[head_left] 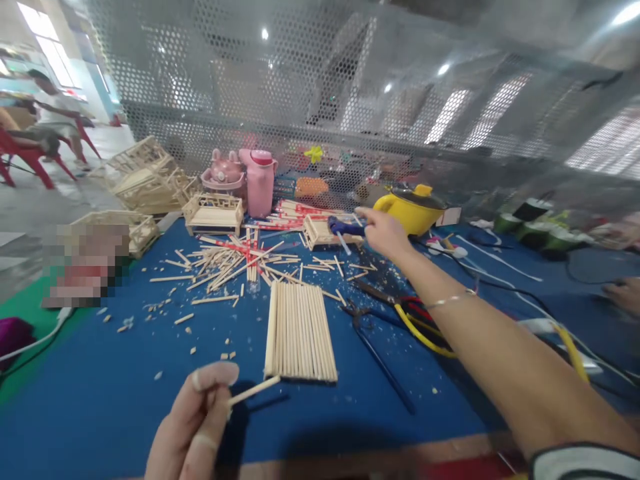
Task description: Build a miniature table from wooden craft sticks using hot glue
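The left hand [200, 410] pinches a thin wooden stick [256, 390] while the right hand [389, 235] closes on a dark-blue tool [352, 229].

Here's room on blue tabletop [125, 400] L of flat pale-wood stick panel [301, 331]; blue-handled metal pliers [385, 368] blocking R, loose thin wooden sticks [223, 268] beyond.

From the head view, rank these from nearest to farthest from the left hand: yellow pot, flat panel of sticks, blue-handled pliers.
From the left hand:
1. Flat panel of sticks: just ahead and to its right.
2. Blue-handled pliers: farther right, past the panel.
3. Yellow pot: far back, on the right.
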The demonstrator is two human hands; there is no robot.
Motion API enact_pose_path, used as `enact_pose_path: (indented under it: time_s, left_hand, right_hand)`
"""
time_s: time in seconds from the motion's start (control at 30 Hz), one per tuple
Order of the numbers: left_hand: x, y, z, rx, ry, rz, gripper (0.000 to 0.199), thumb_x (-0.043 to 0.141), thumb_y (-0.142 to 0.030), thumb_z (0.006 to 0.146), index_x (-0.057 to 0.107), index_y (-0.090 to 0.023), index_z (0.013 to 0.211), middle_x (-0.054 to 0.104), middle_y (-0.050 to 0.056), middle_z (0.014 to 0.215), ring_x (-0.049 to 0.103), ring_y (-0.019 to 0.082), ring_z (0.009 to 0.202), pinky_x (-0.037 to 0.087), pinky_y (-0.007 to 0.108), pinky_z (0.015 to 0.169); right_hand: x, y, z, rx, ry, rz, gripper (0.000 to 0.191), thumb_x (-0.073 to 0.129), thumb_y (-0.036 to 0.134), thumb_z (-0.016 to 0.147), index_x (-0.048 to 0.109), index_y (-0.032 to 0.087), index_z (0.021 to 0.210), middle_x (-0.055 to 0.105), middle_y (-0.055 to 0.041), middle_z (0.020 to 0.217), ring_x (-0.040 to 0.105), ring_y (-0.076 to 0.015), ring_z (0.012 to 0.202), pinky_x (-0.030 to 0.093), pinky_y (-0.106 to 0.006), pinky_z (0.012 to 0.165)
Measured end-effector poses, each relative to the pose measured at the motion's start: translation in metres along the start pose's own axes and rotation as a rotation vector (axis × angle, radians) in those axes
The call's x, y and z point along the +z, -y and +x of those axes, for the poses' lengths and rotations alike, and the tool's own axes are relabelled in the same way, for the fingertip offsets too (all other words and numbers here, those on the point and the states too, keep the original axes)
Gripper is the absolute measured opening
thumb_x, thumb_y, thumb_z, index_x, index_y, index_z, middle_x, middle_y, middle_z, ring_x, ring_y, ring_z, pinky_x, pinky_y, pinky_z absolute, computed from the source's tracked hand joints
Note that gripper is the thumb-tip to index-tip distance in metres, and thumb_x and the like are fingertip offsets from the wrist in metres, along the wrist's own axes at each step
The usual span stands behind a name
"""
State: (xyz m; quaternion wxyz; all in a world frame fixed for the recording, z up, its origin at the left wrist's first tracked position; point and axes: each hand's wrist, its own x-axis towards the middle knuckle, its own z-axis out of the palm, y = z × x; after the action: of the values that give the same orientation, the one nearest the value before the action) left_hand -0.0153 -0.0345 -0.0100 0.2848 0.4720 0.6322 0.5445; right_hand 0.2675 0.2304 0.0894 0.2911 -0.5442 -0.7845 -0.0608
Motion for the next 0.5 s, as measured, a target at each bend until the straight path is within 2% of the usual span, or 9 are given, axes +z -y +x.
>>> enact_pose_path:
  time_s: [0.03,0.07,0.13,0.17,0.2,0.27,0.33,0.43,0.5]
  left_hand:
    - [-0.001,0.000,0.000,0.036,0.009,0.007,0.023,0.054,-0.034,0.086,0.058,-0.022,0.105,0.067,0.002,0.082,0.064,0.015,0.070,0.049,0.019,0.053]
    - [-0.002,-0.001,0.000,0.118,0.055,0.009,0.021,0.051,-0.030,0.088,0.056,-0.022,0.107,0.064,0.000,0.077,0.061,0.013,0.065,0.047,0.019,0.052]
    - [-0.002,-0.004,0.001,0.341,0.189,0.000,0.024,0.043,-0.019,0.090,0.049,-0.023,0.113,0.053,-0.004,0.065,0.050,0.009,0.052,0.043,0.018,0.050]
    - [-0.001,-0.007,0.001,0.422,0.275,0.024,0.029,0.040,-0.015,0.090,0.045,-0.023,0.117,0.049,-0.005,0.064,0.047,0.008,0.051,0.042,0.018,0.051]
    - [0.000,-0.010,0.001,0.498,0.350,0.060,0.035,0.039,-0.011,0.088,0.042,-0.023,0.121,0.049,-0.005,0.065,0.047,0.009,0.053,0.043,0.019,0.054]
    - [0.003,-0.017,0.001,0.634,0.433,0.148,0.041,0.040,-0.007,0.085,0.038,-0.022,0.124,0.049,-0.005,0.067,0.048,0.010,0.057,0.043,0.021,0.059]
    - [0.007,-0.024,0.000,0.739,0.452,0.208,0.041,0.040,-0.007,0.084,0.037,-0.020,0.123,0.049,-0.004,0.066,0.049,0.011,0.060,0.044,0.023,0.061]
    - [0.009,-0.030,-0.003,0.797,0.455,0.235,0.037,0.038,-0.008,0.084,0.038,-0.018,0.120,0.051,-0.003,0.068,0.050,0.012,0.063,0.045,0.025,0.063]
    - [0.009,-0.031,-0.002,0.773,0.453,0.241,0.038,0.040,-0.011,0.085,0.039,-0.018,0.122,0.055,-0.001,0.074,0.053,0.013,0.067,0.046,0.026,0.067]
  right_hand:
    - [-0.009,0.016,-0.021,-0.038,-0.088,0.039,0.035,0.042,0.014,0.086,0.067,0.019,0.112,0.073,-0.0078,0.099,0.065,-0.0227,0.089,0.047,-0.038,0.083]
    - [-0.018,0.035,-0.045,-0.107,-0.122,0.075,0.031,0.043,0.020,0.089,0.067,0.020,0.108,0.073,-0.0071,0.094,0.065,-0.0215,0.085,0.047,-0.038,0.082]
    - [-0.035,0.073,-0.099,-0.358,-0.057,0.159,0.022,0.053,0.031,0.088,0.068,0.022,0.102,0.073,-0.0044,0.089,0.065,-0.0190,0.081,0.043,-0.039,0.087]
    - [-0.041,0.089,-0.125,-0.499,0.009,0.212,0.021,0.056,0.033,0.087,0.067,0.023,0.102,0.073,-0.0021,0.085,0.065,-0.0169,0.077,0.040,-0.040,0.092]
    - [-0.045,0.104,-0.149,-0.570,0.046,0.260,0.019,0.057,0.032,0.088,0.066,0.023,0.102,0.073,-0.0005,0.083,0.065,-0.0148,0.075,0.037,-0.041,0.095]
    - [-0.045,0.122,-0.186,-0.591,0.017,0.324,0.013,0.059,0.024,0.087,0.065,0.022,0.099,0.072,0.0012,0.079,0.065,-0.0119,0.071,0.035,-0.039,0.096]
    - [-0.040,0.129,-0.206,-0.536,-0.060,0.356,0.010,0.062,0.019,0.085,0.066,0.021,0.094,0.072,0.0016,0.077,0.065,-0.0109,0.069,0.036,-0.038,0.094]
    - [-0.031,0.129,-0.213,-0.478,-0.127,0.383,0.007,0.066,0.018,0.082,0.066,0.020,0.088,0.071,0.0017,0.075,0.065,-0.0116,0.068,0.037,-0.037,0.092]
    - [-0.027,0.129,-0.211,-0.455,-0.135,0.386,0.004,0.065,0.017,0.082,0.065,0.020,0.085,0.070,0.0022,0.073,0.064,-0.0120,0.067,0.037,-0.037,0.091]
